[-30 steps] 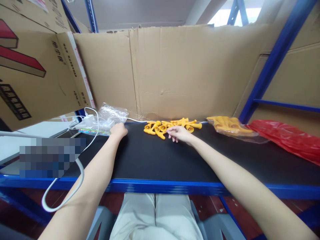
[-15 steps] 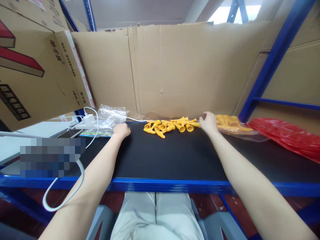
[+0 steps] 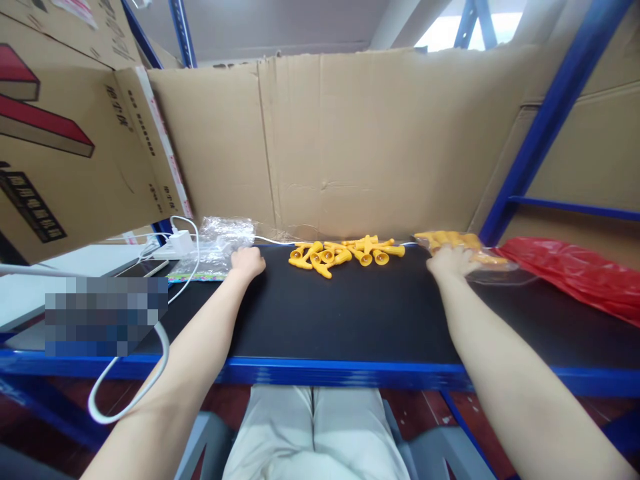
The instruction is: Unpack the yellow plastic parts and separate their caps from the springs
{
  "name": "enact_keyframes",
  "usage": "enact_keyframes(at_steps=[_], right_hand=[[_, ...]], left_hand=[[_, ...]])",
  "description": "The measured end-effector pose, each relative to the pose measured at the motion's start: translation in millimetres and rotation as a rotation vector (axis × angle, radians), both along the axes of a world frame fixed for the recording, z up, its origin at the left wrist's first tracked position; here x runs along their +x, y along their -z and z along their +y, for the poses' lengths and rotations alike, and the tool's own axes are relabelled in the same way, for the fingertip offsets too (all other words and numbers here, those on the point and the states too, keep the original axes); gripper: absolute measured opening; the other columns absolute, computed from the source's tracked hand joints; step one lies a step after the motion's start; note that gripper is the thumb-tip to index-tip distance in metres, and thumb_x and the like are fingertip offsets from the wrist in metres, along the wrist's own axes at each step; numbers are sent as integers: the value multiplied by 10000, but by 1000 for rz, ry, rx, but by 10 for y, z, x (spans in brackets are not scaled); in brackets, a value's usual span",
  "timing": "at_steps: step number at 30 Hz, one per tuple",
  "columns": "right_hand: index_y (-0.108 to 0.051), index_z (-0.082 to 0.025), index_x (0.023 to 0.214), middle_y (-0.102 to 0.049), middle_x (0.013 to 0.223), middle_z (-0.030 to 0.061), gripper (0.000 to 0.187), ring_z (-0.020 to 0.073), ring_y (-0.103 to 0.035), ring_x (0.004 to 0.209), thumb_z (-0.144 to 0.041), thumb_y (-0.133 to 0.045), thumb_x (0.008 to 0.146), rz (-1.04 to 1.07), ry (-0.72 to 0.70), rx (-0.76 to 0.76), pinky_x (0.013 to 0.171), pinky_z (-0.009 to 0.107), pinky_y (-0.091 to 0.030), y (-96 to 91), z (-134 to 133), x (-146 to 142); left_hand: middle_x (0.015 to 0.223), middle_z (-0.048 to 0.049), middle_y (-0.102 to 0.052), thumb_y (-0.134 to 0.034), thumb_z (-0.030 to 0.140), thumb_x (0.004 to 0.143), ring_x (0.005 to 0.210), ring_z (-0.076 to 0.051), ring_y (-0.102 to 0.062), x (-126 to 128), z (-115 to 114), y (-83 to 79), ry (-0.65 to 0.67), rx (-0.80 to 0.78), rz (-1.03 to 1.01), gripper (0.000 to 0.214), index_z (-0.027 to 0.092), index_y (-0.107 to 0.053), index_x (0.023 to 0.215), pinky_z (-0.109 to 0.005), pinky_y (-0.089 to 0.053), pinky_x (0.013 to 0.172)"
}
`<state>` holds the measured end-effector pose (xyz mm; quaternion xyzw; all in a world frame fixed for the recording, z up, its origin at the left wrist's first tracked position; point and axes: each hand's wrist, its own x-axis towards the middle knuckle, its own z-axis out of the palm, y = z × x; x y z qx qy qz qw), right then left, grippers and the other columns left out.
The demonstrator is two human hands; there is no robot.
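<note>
My right hand [image 3: 453, 261] lies over a clear bag [image 3: 500, 268] that holds yellow pieces, its fingers spread on the plastic and thumb out to the left. My left hand [image 3: 249, 263] rests on the black tabletop [image 3: 345, 313], fingers curled into a fist; its palm side is hidden and nothing sticks out of it. Just beside that fist lie crumpled clear plastic bags [image 3: 227, 233]. Between my hands is a loose pile of several yellow plastic pieces [image 3: 344, 255] with flared, cup-like ends, some lying across each other.
At the far right lies a red plastic bag [image 3: 575, 270]. A white charger [image 3: 181, 241] with cables, a phone [image 3: 145, 268] and a pale flat panel [image 3: 65, 273] occupy the left. Cardboard [image 3: 350, 147] stands along the back. A blue post [image 3: 555, 120] rises at the right.
My right hand has moved right, from the end of the yellow pile onto the bag of yellow pieces. My left hand stays in nearly the same place, still curled.
</note>
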<state>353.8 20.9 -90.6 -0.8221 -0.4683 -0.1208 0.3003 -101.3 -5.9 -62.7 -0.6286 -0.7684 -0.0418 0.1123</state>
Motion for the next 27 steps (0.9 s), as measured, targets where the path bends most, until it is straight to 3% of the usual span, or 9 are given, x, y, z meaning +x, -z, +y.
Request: enact_keyframes(at_steps=[3,9,13,18,22,27], right_hand=[[-610,-115,1161,-489,1253,265,365,367,-363,1219,-162,-465,830,76,103,-17,933,547,-270,-43,-6,-40],[-623,-142,1130,-501,1218,230,336,325,-412,1160,-165,-500,819,114,62,99,932,473,-316,-153,-22,-91],[-606,-155,1153,-507,1198,193,349,301,-433,1138,-183,-483,828,40,22,93,933,470,-332,-223,-65,-143],[-609,-195,1150,-521,1204,156,389,314,-473,1132,-173,-498,778,-70,1,-26,924,524,-325,-265,-72,-207],[-631,-146,1099,-544,1202,201,381,382,-467,1178,-204,-550,732,-73,62,-207,942,603,-294,-261,29,-195],[-509,-114,1289,-464,1322,252,612,426,-385,1258,-277,-620,710,-45,57,-231,975,654,-248,-167,65,-205]], left_hand=[[1162,-184,-640,-403,342,854,1156,-317,-540,11,-6,1,29,20,7,417,120,-660,1097,-388,-441,914],[1156,-181,-645,-410,326,849,1142,-319,-553,15,5,7,29,29,0,402,125,-671,1079,-391,-448,909],[1152,-178,-650,-402,306,855,1128,-318,-565,24,8,3,35,32,-11,394,126,-670,1079,-392,-454,901],[1153,-175,-650,-406,283,844,1115,-307,-576,23,15,7,6,27,-26,378,132,-674,1064,-379,-457,896],[1151,-179,-651,-412,287,837,1113,-309,-579,16,19,12,-2,25,-41,380,128,-674,1062,-376,-460,895],[1158,-184,-648,-424,279,829,1109,-311,-585,17,25,20,9,24,-52,378,127,-674,1069,-379,-466,894]])
